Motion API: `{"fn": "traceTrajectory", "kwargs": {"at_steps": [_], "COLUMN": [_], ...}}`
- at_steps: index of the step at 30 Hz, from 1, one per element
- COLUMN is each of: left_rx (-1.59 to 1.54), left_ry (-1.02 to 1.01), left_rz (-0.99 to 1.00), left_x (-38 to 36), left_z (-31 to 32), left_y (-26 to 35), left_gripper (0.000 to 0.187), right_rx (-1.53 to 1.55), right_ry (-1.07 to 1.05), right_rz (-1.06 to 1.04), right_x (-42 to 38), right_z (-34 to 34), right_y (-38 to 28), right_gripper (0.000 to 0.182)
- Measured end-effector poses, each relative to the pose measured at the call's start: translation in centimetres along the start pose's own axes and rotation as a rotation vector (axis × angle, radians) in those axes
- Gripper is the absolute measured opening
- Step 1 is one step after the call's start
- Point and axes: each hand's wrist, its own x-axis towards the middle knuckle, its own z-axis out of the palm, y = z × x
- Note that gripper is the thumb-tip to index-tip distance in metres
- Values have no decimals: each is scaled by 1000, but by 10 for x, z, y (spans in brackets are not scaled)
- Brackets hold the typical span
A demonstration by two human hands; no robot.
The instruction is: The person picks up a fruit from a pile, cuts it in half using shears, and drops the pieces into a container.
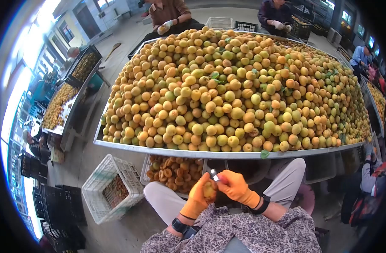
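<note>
In an orange glove, my left hand [196, 197] is closed around an apricot [209, 191] over my lap. Right beside it, my right hand [238, 188], gloved the same way, grips a small metal-tipped tool [214, 174] with a reddish handle partly hidden in the fingers. The metal end points up and left, close above the apricot. Just left of my hands, a crate of halved apricots [176, 172] stands under the table edge. In front lies a large heap of whole apricots [226, 97], yellow-orange to greenish, with some leaves.
A metal rim [180, 152] edges the apricot table. At left on the floor stands a white plastic crate [112, 166] with reddish-brown contents in the bottom. Black crates [60, 206] are stacked farther left. Two gloved people sit across the table, and others work at the sides.
</note>
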Motion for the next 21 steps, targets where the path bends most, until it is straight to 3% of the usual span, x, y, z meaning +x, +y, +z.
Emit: {"fn": "traceTrajectory", "kwargs": {"at_steps": [1,3,5,7,9,10,13,15,17,18,19,21], "left_rx": [68,166,415,653,1496,1564,1496,1317,1450,1477,1542,1853], "left_ry": [-58,145,337,475,923,1072,883,603,317,170,87,35], "left_rz": [3,133,392,584,1190,1163,1329,1200,1343,1281,1278,1466], "left_x": [-5,-12,-14,-19,-15,-17,-14,-2,33,45,57,99], "left_z": [-8,-13,-29,-46,-56,-52,-10,33,68,90,120,155], "left_y": [12,31,51,78,95,100,116,117,110,102,93,85], "left_gripper": [45,39,33,22,25,34,32,29,25,24,22,27], "right_rx": [-79,-134,-187,-373,-496,-423,-191,-21,27,47,65,116], "right_ry": [71,153,271,345,478,549,674,706,741,731,720,732], "right_rz": [132,32,-52,2,19,73,217,273,263,292,321,329], "right_x": [-2,-6,-11,-13,-20,-24,-31,-32,-31,-33,-35,-41], "right_z": [-6,-25,-41,-58,-71,-75,-81,-86,-86,-87,-88,-89], "right_y": [-1,-2,-4,0,17,24,25,20,12,10,9,10], "right_gripper": [14,13,20,28,29,28,23,19,16,15,15,14]}}
